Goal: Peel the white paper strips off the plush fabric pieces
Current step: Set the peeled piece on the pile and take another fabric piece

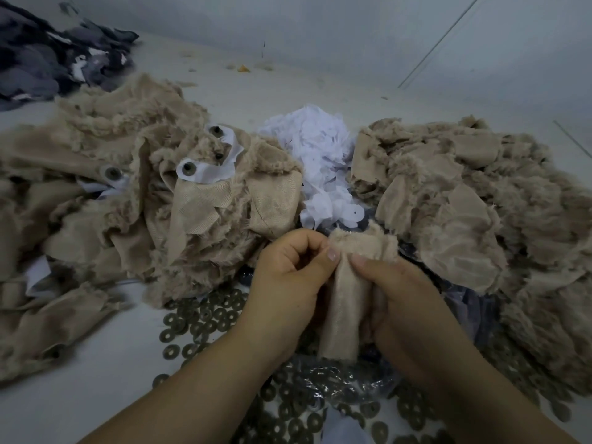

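Observation:
A tan plush fabric piece point(344, 302) hangs folded between both hands, its smooth backing toward me. My left hand point(288, 280) pinches its upper left edge with curled fingers and thumb. My right hand point(397, 302) grips its right side, thumb pressed on the backing. No white paper shows on this piece. A heap of tan plush pieces point(134, 200) lies at the left, some still carrying white paper strips point(208, 169) with round eye buttons. Another tan heap point(474, 213) lies at the right.
A pile of torn white paper strips point(317, 161) sits between the two heaps. Several dark round washers point(205, 318) are scattered on the pale table under my hands, some in a clear plastic bag point(339, 379). Dark grey fabric point(54, 62) lies at the far left.

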Available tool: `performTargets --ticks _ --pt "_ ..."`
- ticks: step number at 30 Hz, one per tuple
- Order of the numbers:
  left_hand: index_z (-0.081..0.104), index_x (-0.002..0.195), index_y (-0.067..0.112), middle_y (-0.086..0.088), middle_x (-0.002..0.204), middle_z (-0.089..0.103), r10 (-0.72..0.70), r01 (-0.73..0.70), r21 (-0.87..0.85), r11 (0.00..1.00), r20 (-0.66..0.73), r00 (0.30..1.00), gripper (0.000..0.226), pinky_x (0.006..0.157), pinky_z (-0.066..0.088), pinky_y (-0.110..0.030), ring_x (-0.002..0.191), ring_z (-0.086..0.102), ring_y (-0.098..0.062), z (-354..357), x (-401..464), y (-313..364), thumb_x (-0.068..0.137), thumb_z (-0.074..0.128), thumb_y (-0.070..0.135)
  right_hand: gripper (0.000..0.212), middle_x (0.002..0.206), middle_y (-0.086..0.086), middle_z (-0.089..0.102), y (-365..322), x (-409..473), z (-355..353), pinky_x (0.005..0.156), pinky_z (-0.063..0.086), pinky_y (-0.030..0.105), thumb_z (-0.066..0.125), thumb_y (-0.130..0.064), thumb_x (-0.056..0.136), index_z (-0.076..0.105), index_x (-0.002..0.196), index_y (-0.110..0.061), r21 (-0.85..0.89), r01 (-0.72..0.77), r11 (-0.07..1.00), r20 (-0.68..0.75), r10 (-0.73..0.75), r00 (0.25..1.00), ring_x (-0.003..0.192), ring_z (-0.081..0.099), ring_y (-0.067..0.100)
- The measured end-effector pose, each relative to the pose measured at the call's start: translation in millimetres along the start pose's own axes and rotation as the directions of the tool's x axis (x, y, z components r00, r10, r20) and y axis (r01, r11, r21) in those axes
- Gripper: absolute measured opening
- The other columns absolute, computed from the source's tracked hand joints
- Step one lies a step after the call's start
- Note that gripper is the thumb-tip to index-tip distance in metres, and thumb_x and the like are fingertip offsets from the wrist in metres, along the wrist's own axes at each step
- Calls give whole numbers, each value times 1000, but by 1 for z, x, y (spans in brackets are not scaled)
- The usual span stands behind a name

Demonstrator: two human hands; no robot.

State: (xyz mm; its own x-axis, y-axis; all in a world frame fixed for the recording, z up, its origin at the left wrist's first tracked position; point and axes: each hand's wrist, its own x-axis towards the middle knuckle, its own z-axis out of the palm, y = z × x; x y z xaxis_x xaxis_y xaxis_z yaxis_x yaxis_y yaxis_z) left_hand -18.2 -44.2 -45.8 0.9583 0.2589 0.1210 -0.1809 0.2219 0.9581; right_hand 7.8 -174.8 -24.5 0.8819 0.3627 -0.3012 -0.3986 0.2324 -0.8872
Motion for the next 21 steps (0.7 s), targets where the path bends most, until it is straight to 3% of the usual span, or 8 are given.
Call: performTargets --ticks 3,6,10,13,18,21 --pt "66 77 6 -13 73 60 -25 26 -30 999 4 1000 17 68 49 -38 70 54 -24 -2 -1 2 93 61 8 36 112 15 75 -3 -3 3 83 61 36 68 -30 76 78 104 -9 113 -165 980 138 149 979 103 73 24" --pt "65 75 8 -14 73 58 -38 38 -30 999 11 999 17 69 48 -42 71 53 -26 1 -1 9 89 63 17 33 112 18 74 -5 -6 4 81 61 35 67 -24 79 76 107 -7 143 -118 983 150 96 984 103 73 27" --pt "57 72 9 -9 61 46 -48 47 46 998 28 998 27 53 36 -32 56 38 -22 1 -3 16 99 55 15 37 116 24 71 -8 -9 5 79 61 39 65 -23 83 72 113 -4 198 -102 975 152 73 986 105 71 35" --pt "56 73 10 -5 65 51 7 -13 183 983 35 999 30 57 45 -34 61 47 -18 -5 -8 18 101 50 18 34 116 25 70 -8 -10 6 78 61 38 61 -21 88 72 113 -2 195 -80 978 132 55 990 105 71 36" --pt "57 72 13 -1 66 53 7 -26 194 981 97 995 28 58 46 -31 62 48 -15 -11 -14 22 91 59 32 33 109 27 72 -8 -15 10 72 61 35 62 -18 87 71 110 5 192 -61 980 85 45 995 98 73 36" --pt "57 71 13 1 59 57 34 -62 226 972 128 991 24 52 47 -24 54 52 -11 -12 -16 22 92 64 20 38 111 27 71 -11 -17 12 72 61 37 64 -19 86 68 115 5 207 -79 975 100 60 993 100 72 37"
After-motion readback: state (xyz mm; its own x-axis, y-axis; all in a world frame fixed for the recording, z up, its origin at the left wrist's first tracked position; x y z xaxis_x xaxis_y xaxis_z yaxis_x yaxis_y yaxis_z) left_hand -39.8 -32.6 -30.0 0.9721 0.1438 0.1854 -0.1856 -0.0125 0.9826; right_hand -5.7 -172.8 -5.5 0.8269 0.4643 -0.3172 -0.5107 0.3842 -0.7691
